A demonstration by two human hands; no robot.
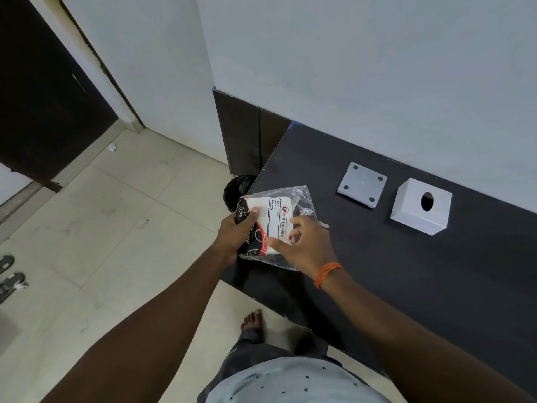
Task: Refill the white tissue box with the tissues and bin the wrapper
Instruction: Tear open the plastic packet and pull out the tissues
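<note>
I hold a pack of tissues [268,219] in a clear plastic wrapper [302,199] printed in black, red and white, above the dark table's left corner. My left hand [236,232] grips the pack's left end, thumb on top. My right hand [308,245] pinches its lower right side, fingers on the wrapper. The white tissue box [418,212] stands on the table at the right, its round hole facing up. Its flat white base plate [361,184], with dark pads at the corners, lies beside it to the left.
A bin with a black liner [236,189] stands on the floor just past the dark table [406,286], partly hidden by the pack. Pale floor tiles spread to the left, with sandals [11,276] at the far left edge. A white wall backs the table.
</note>
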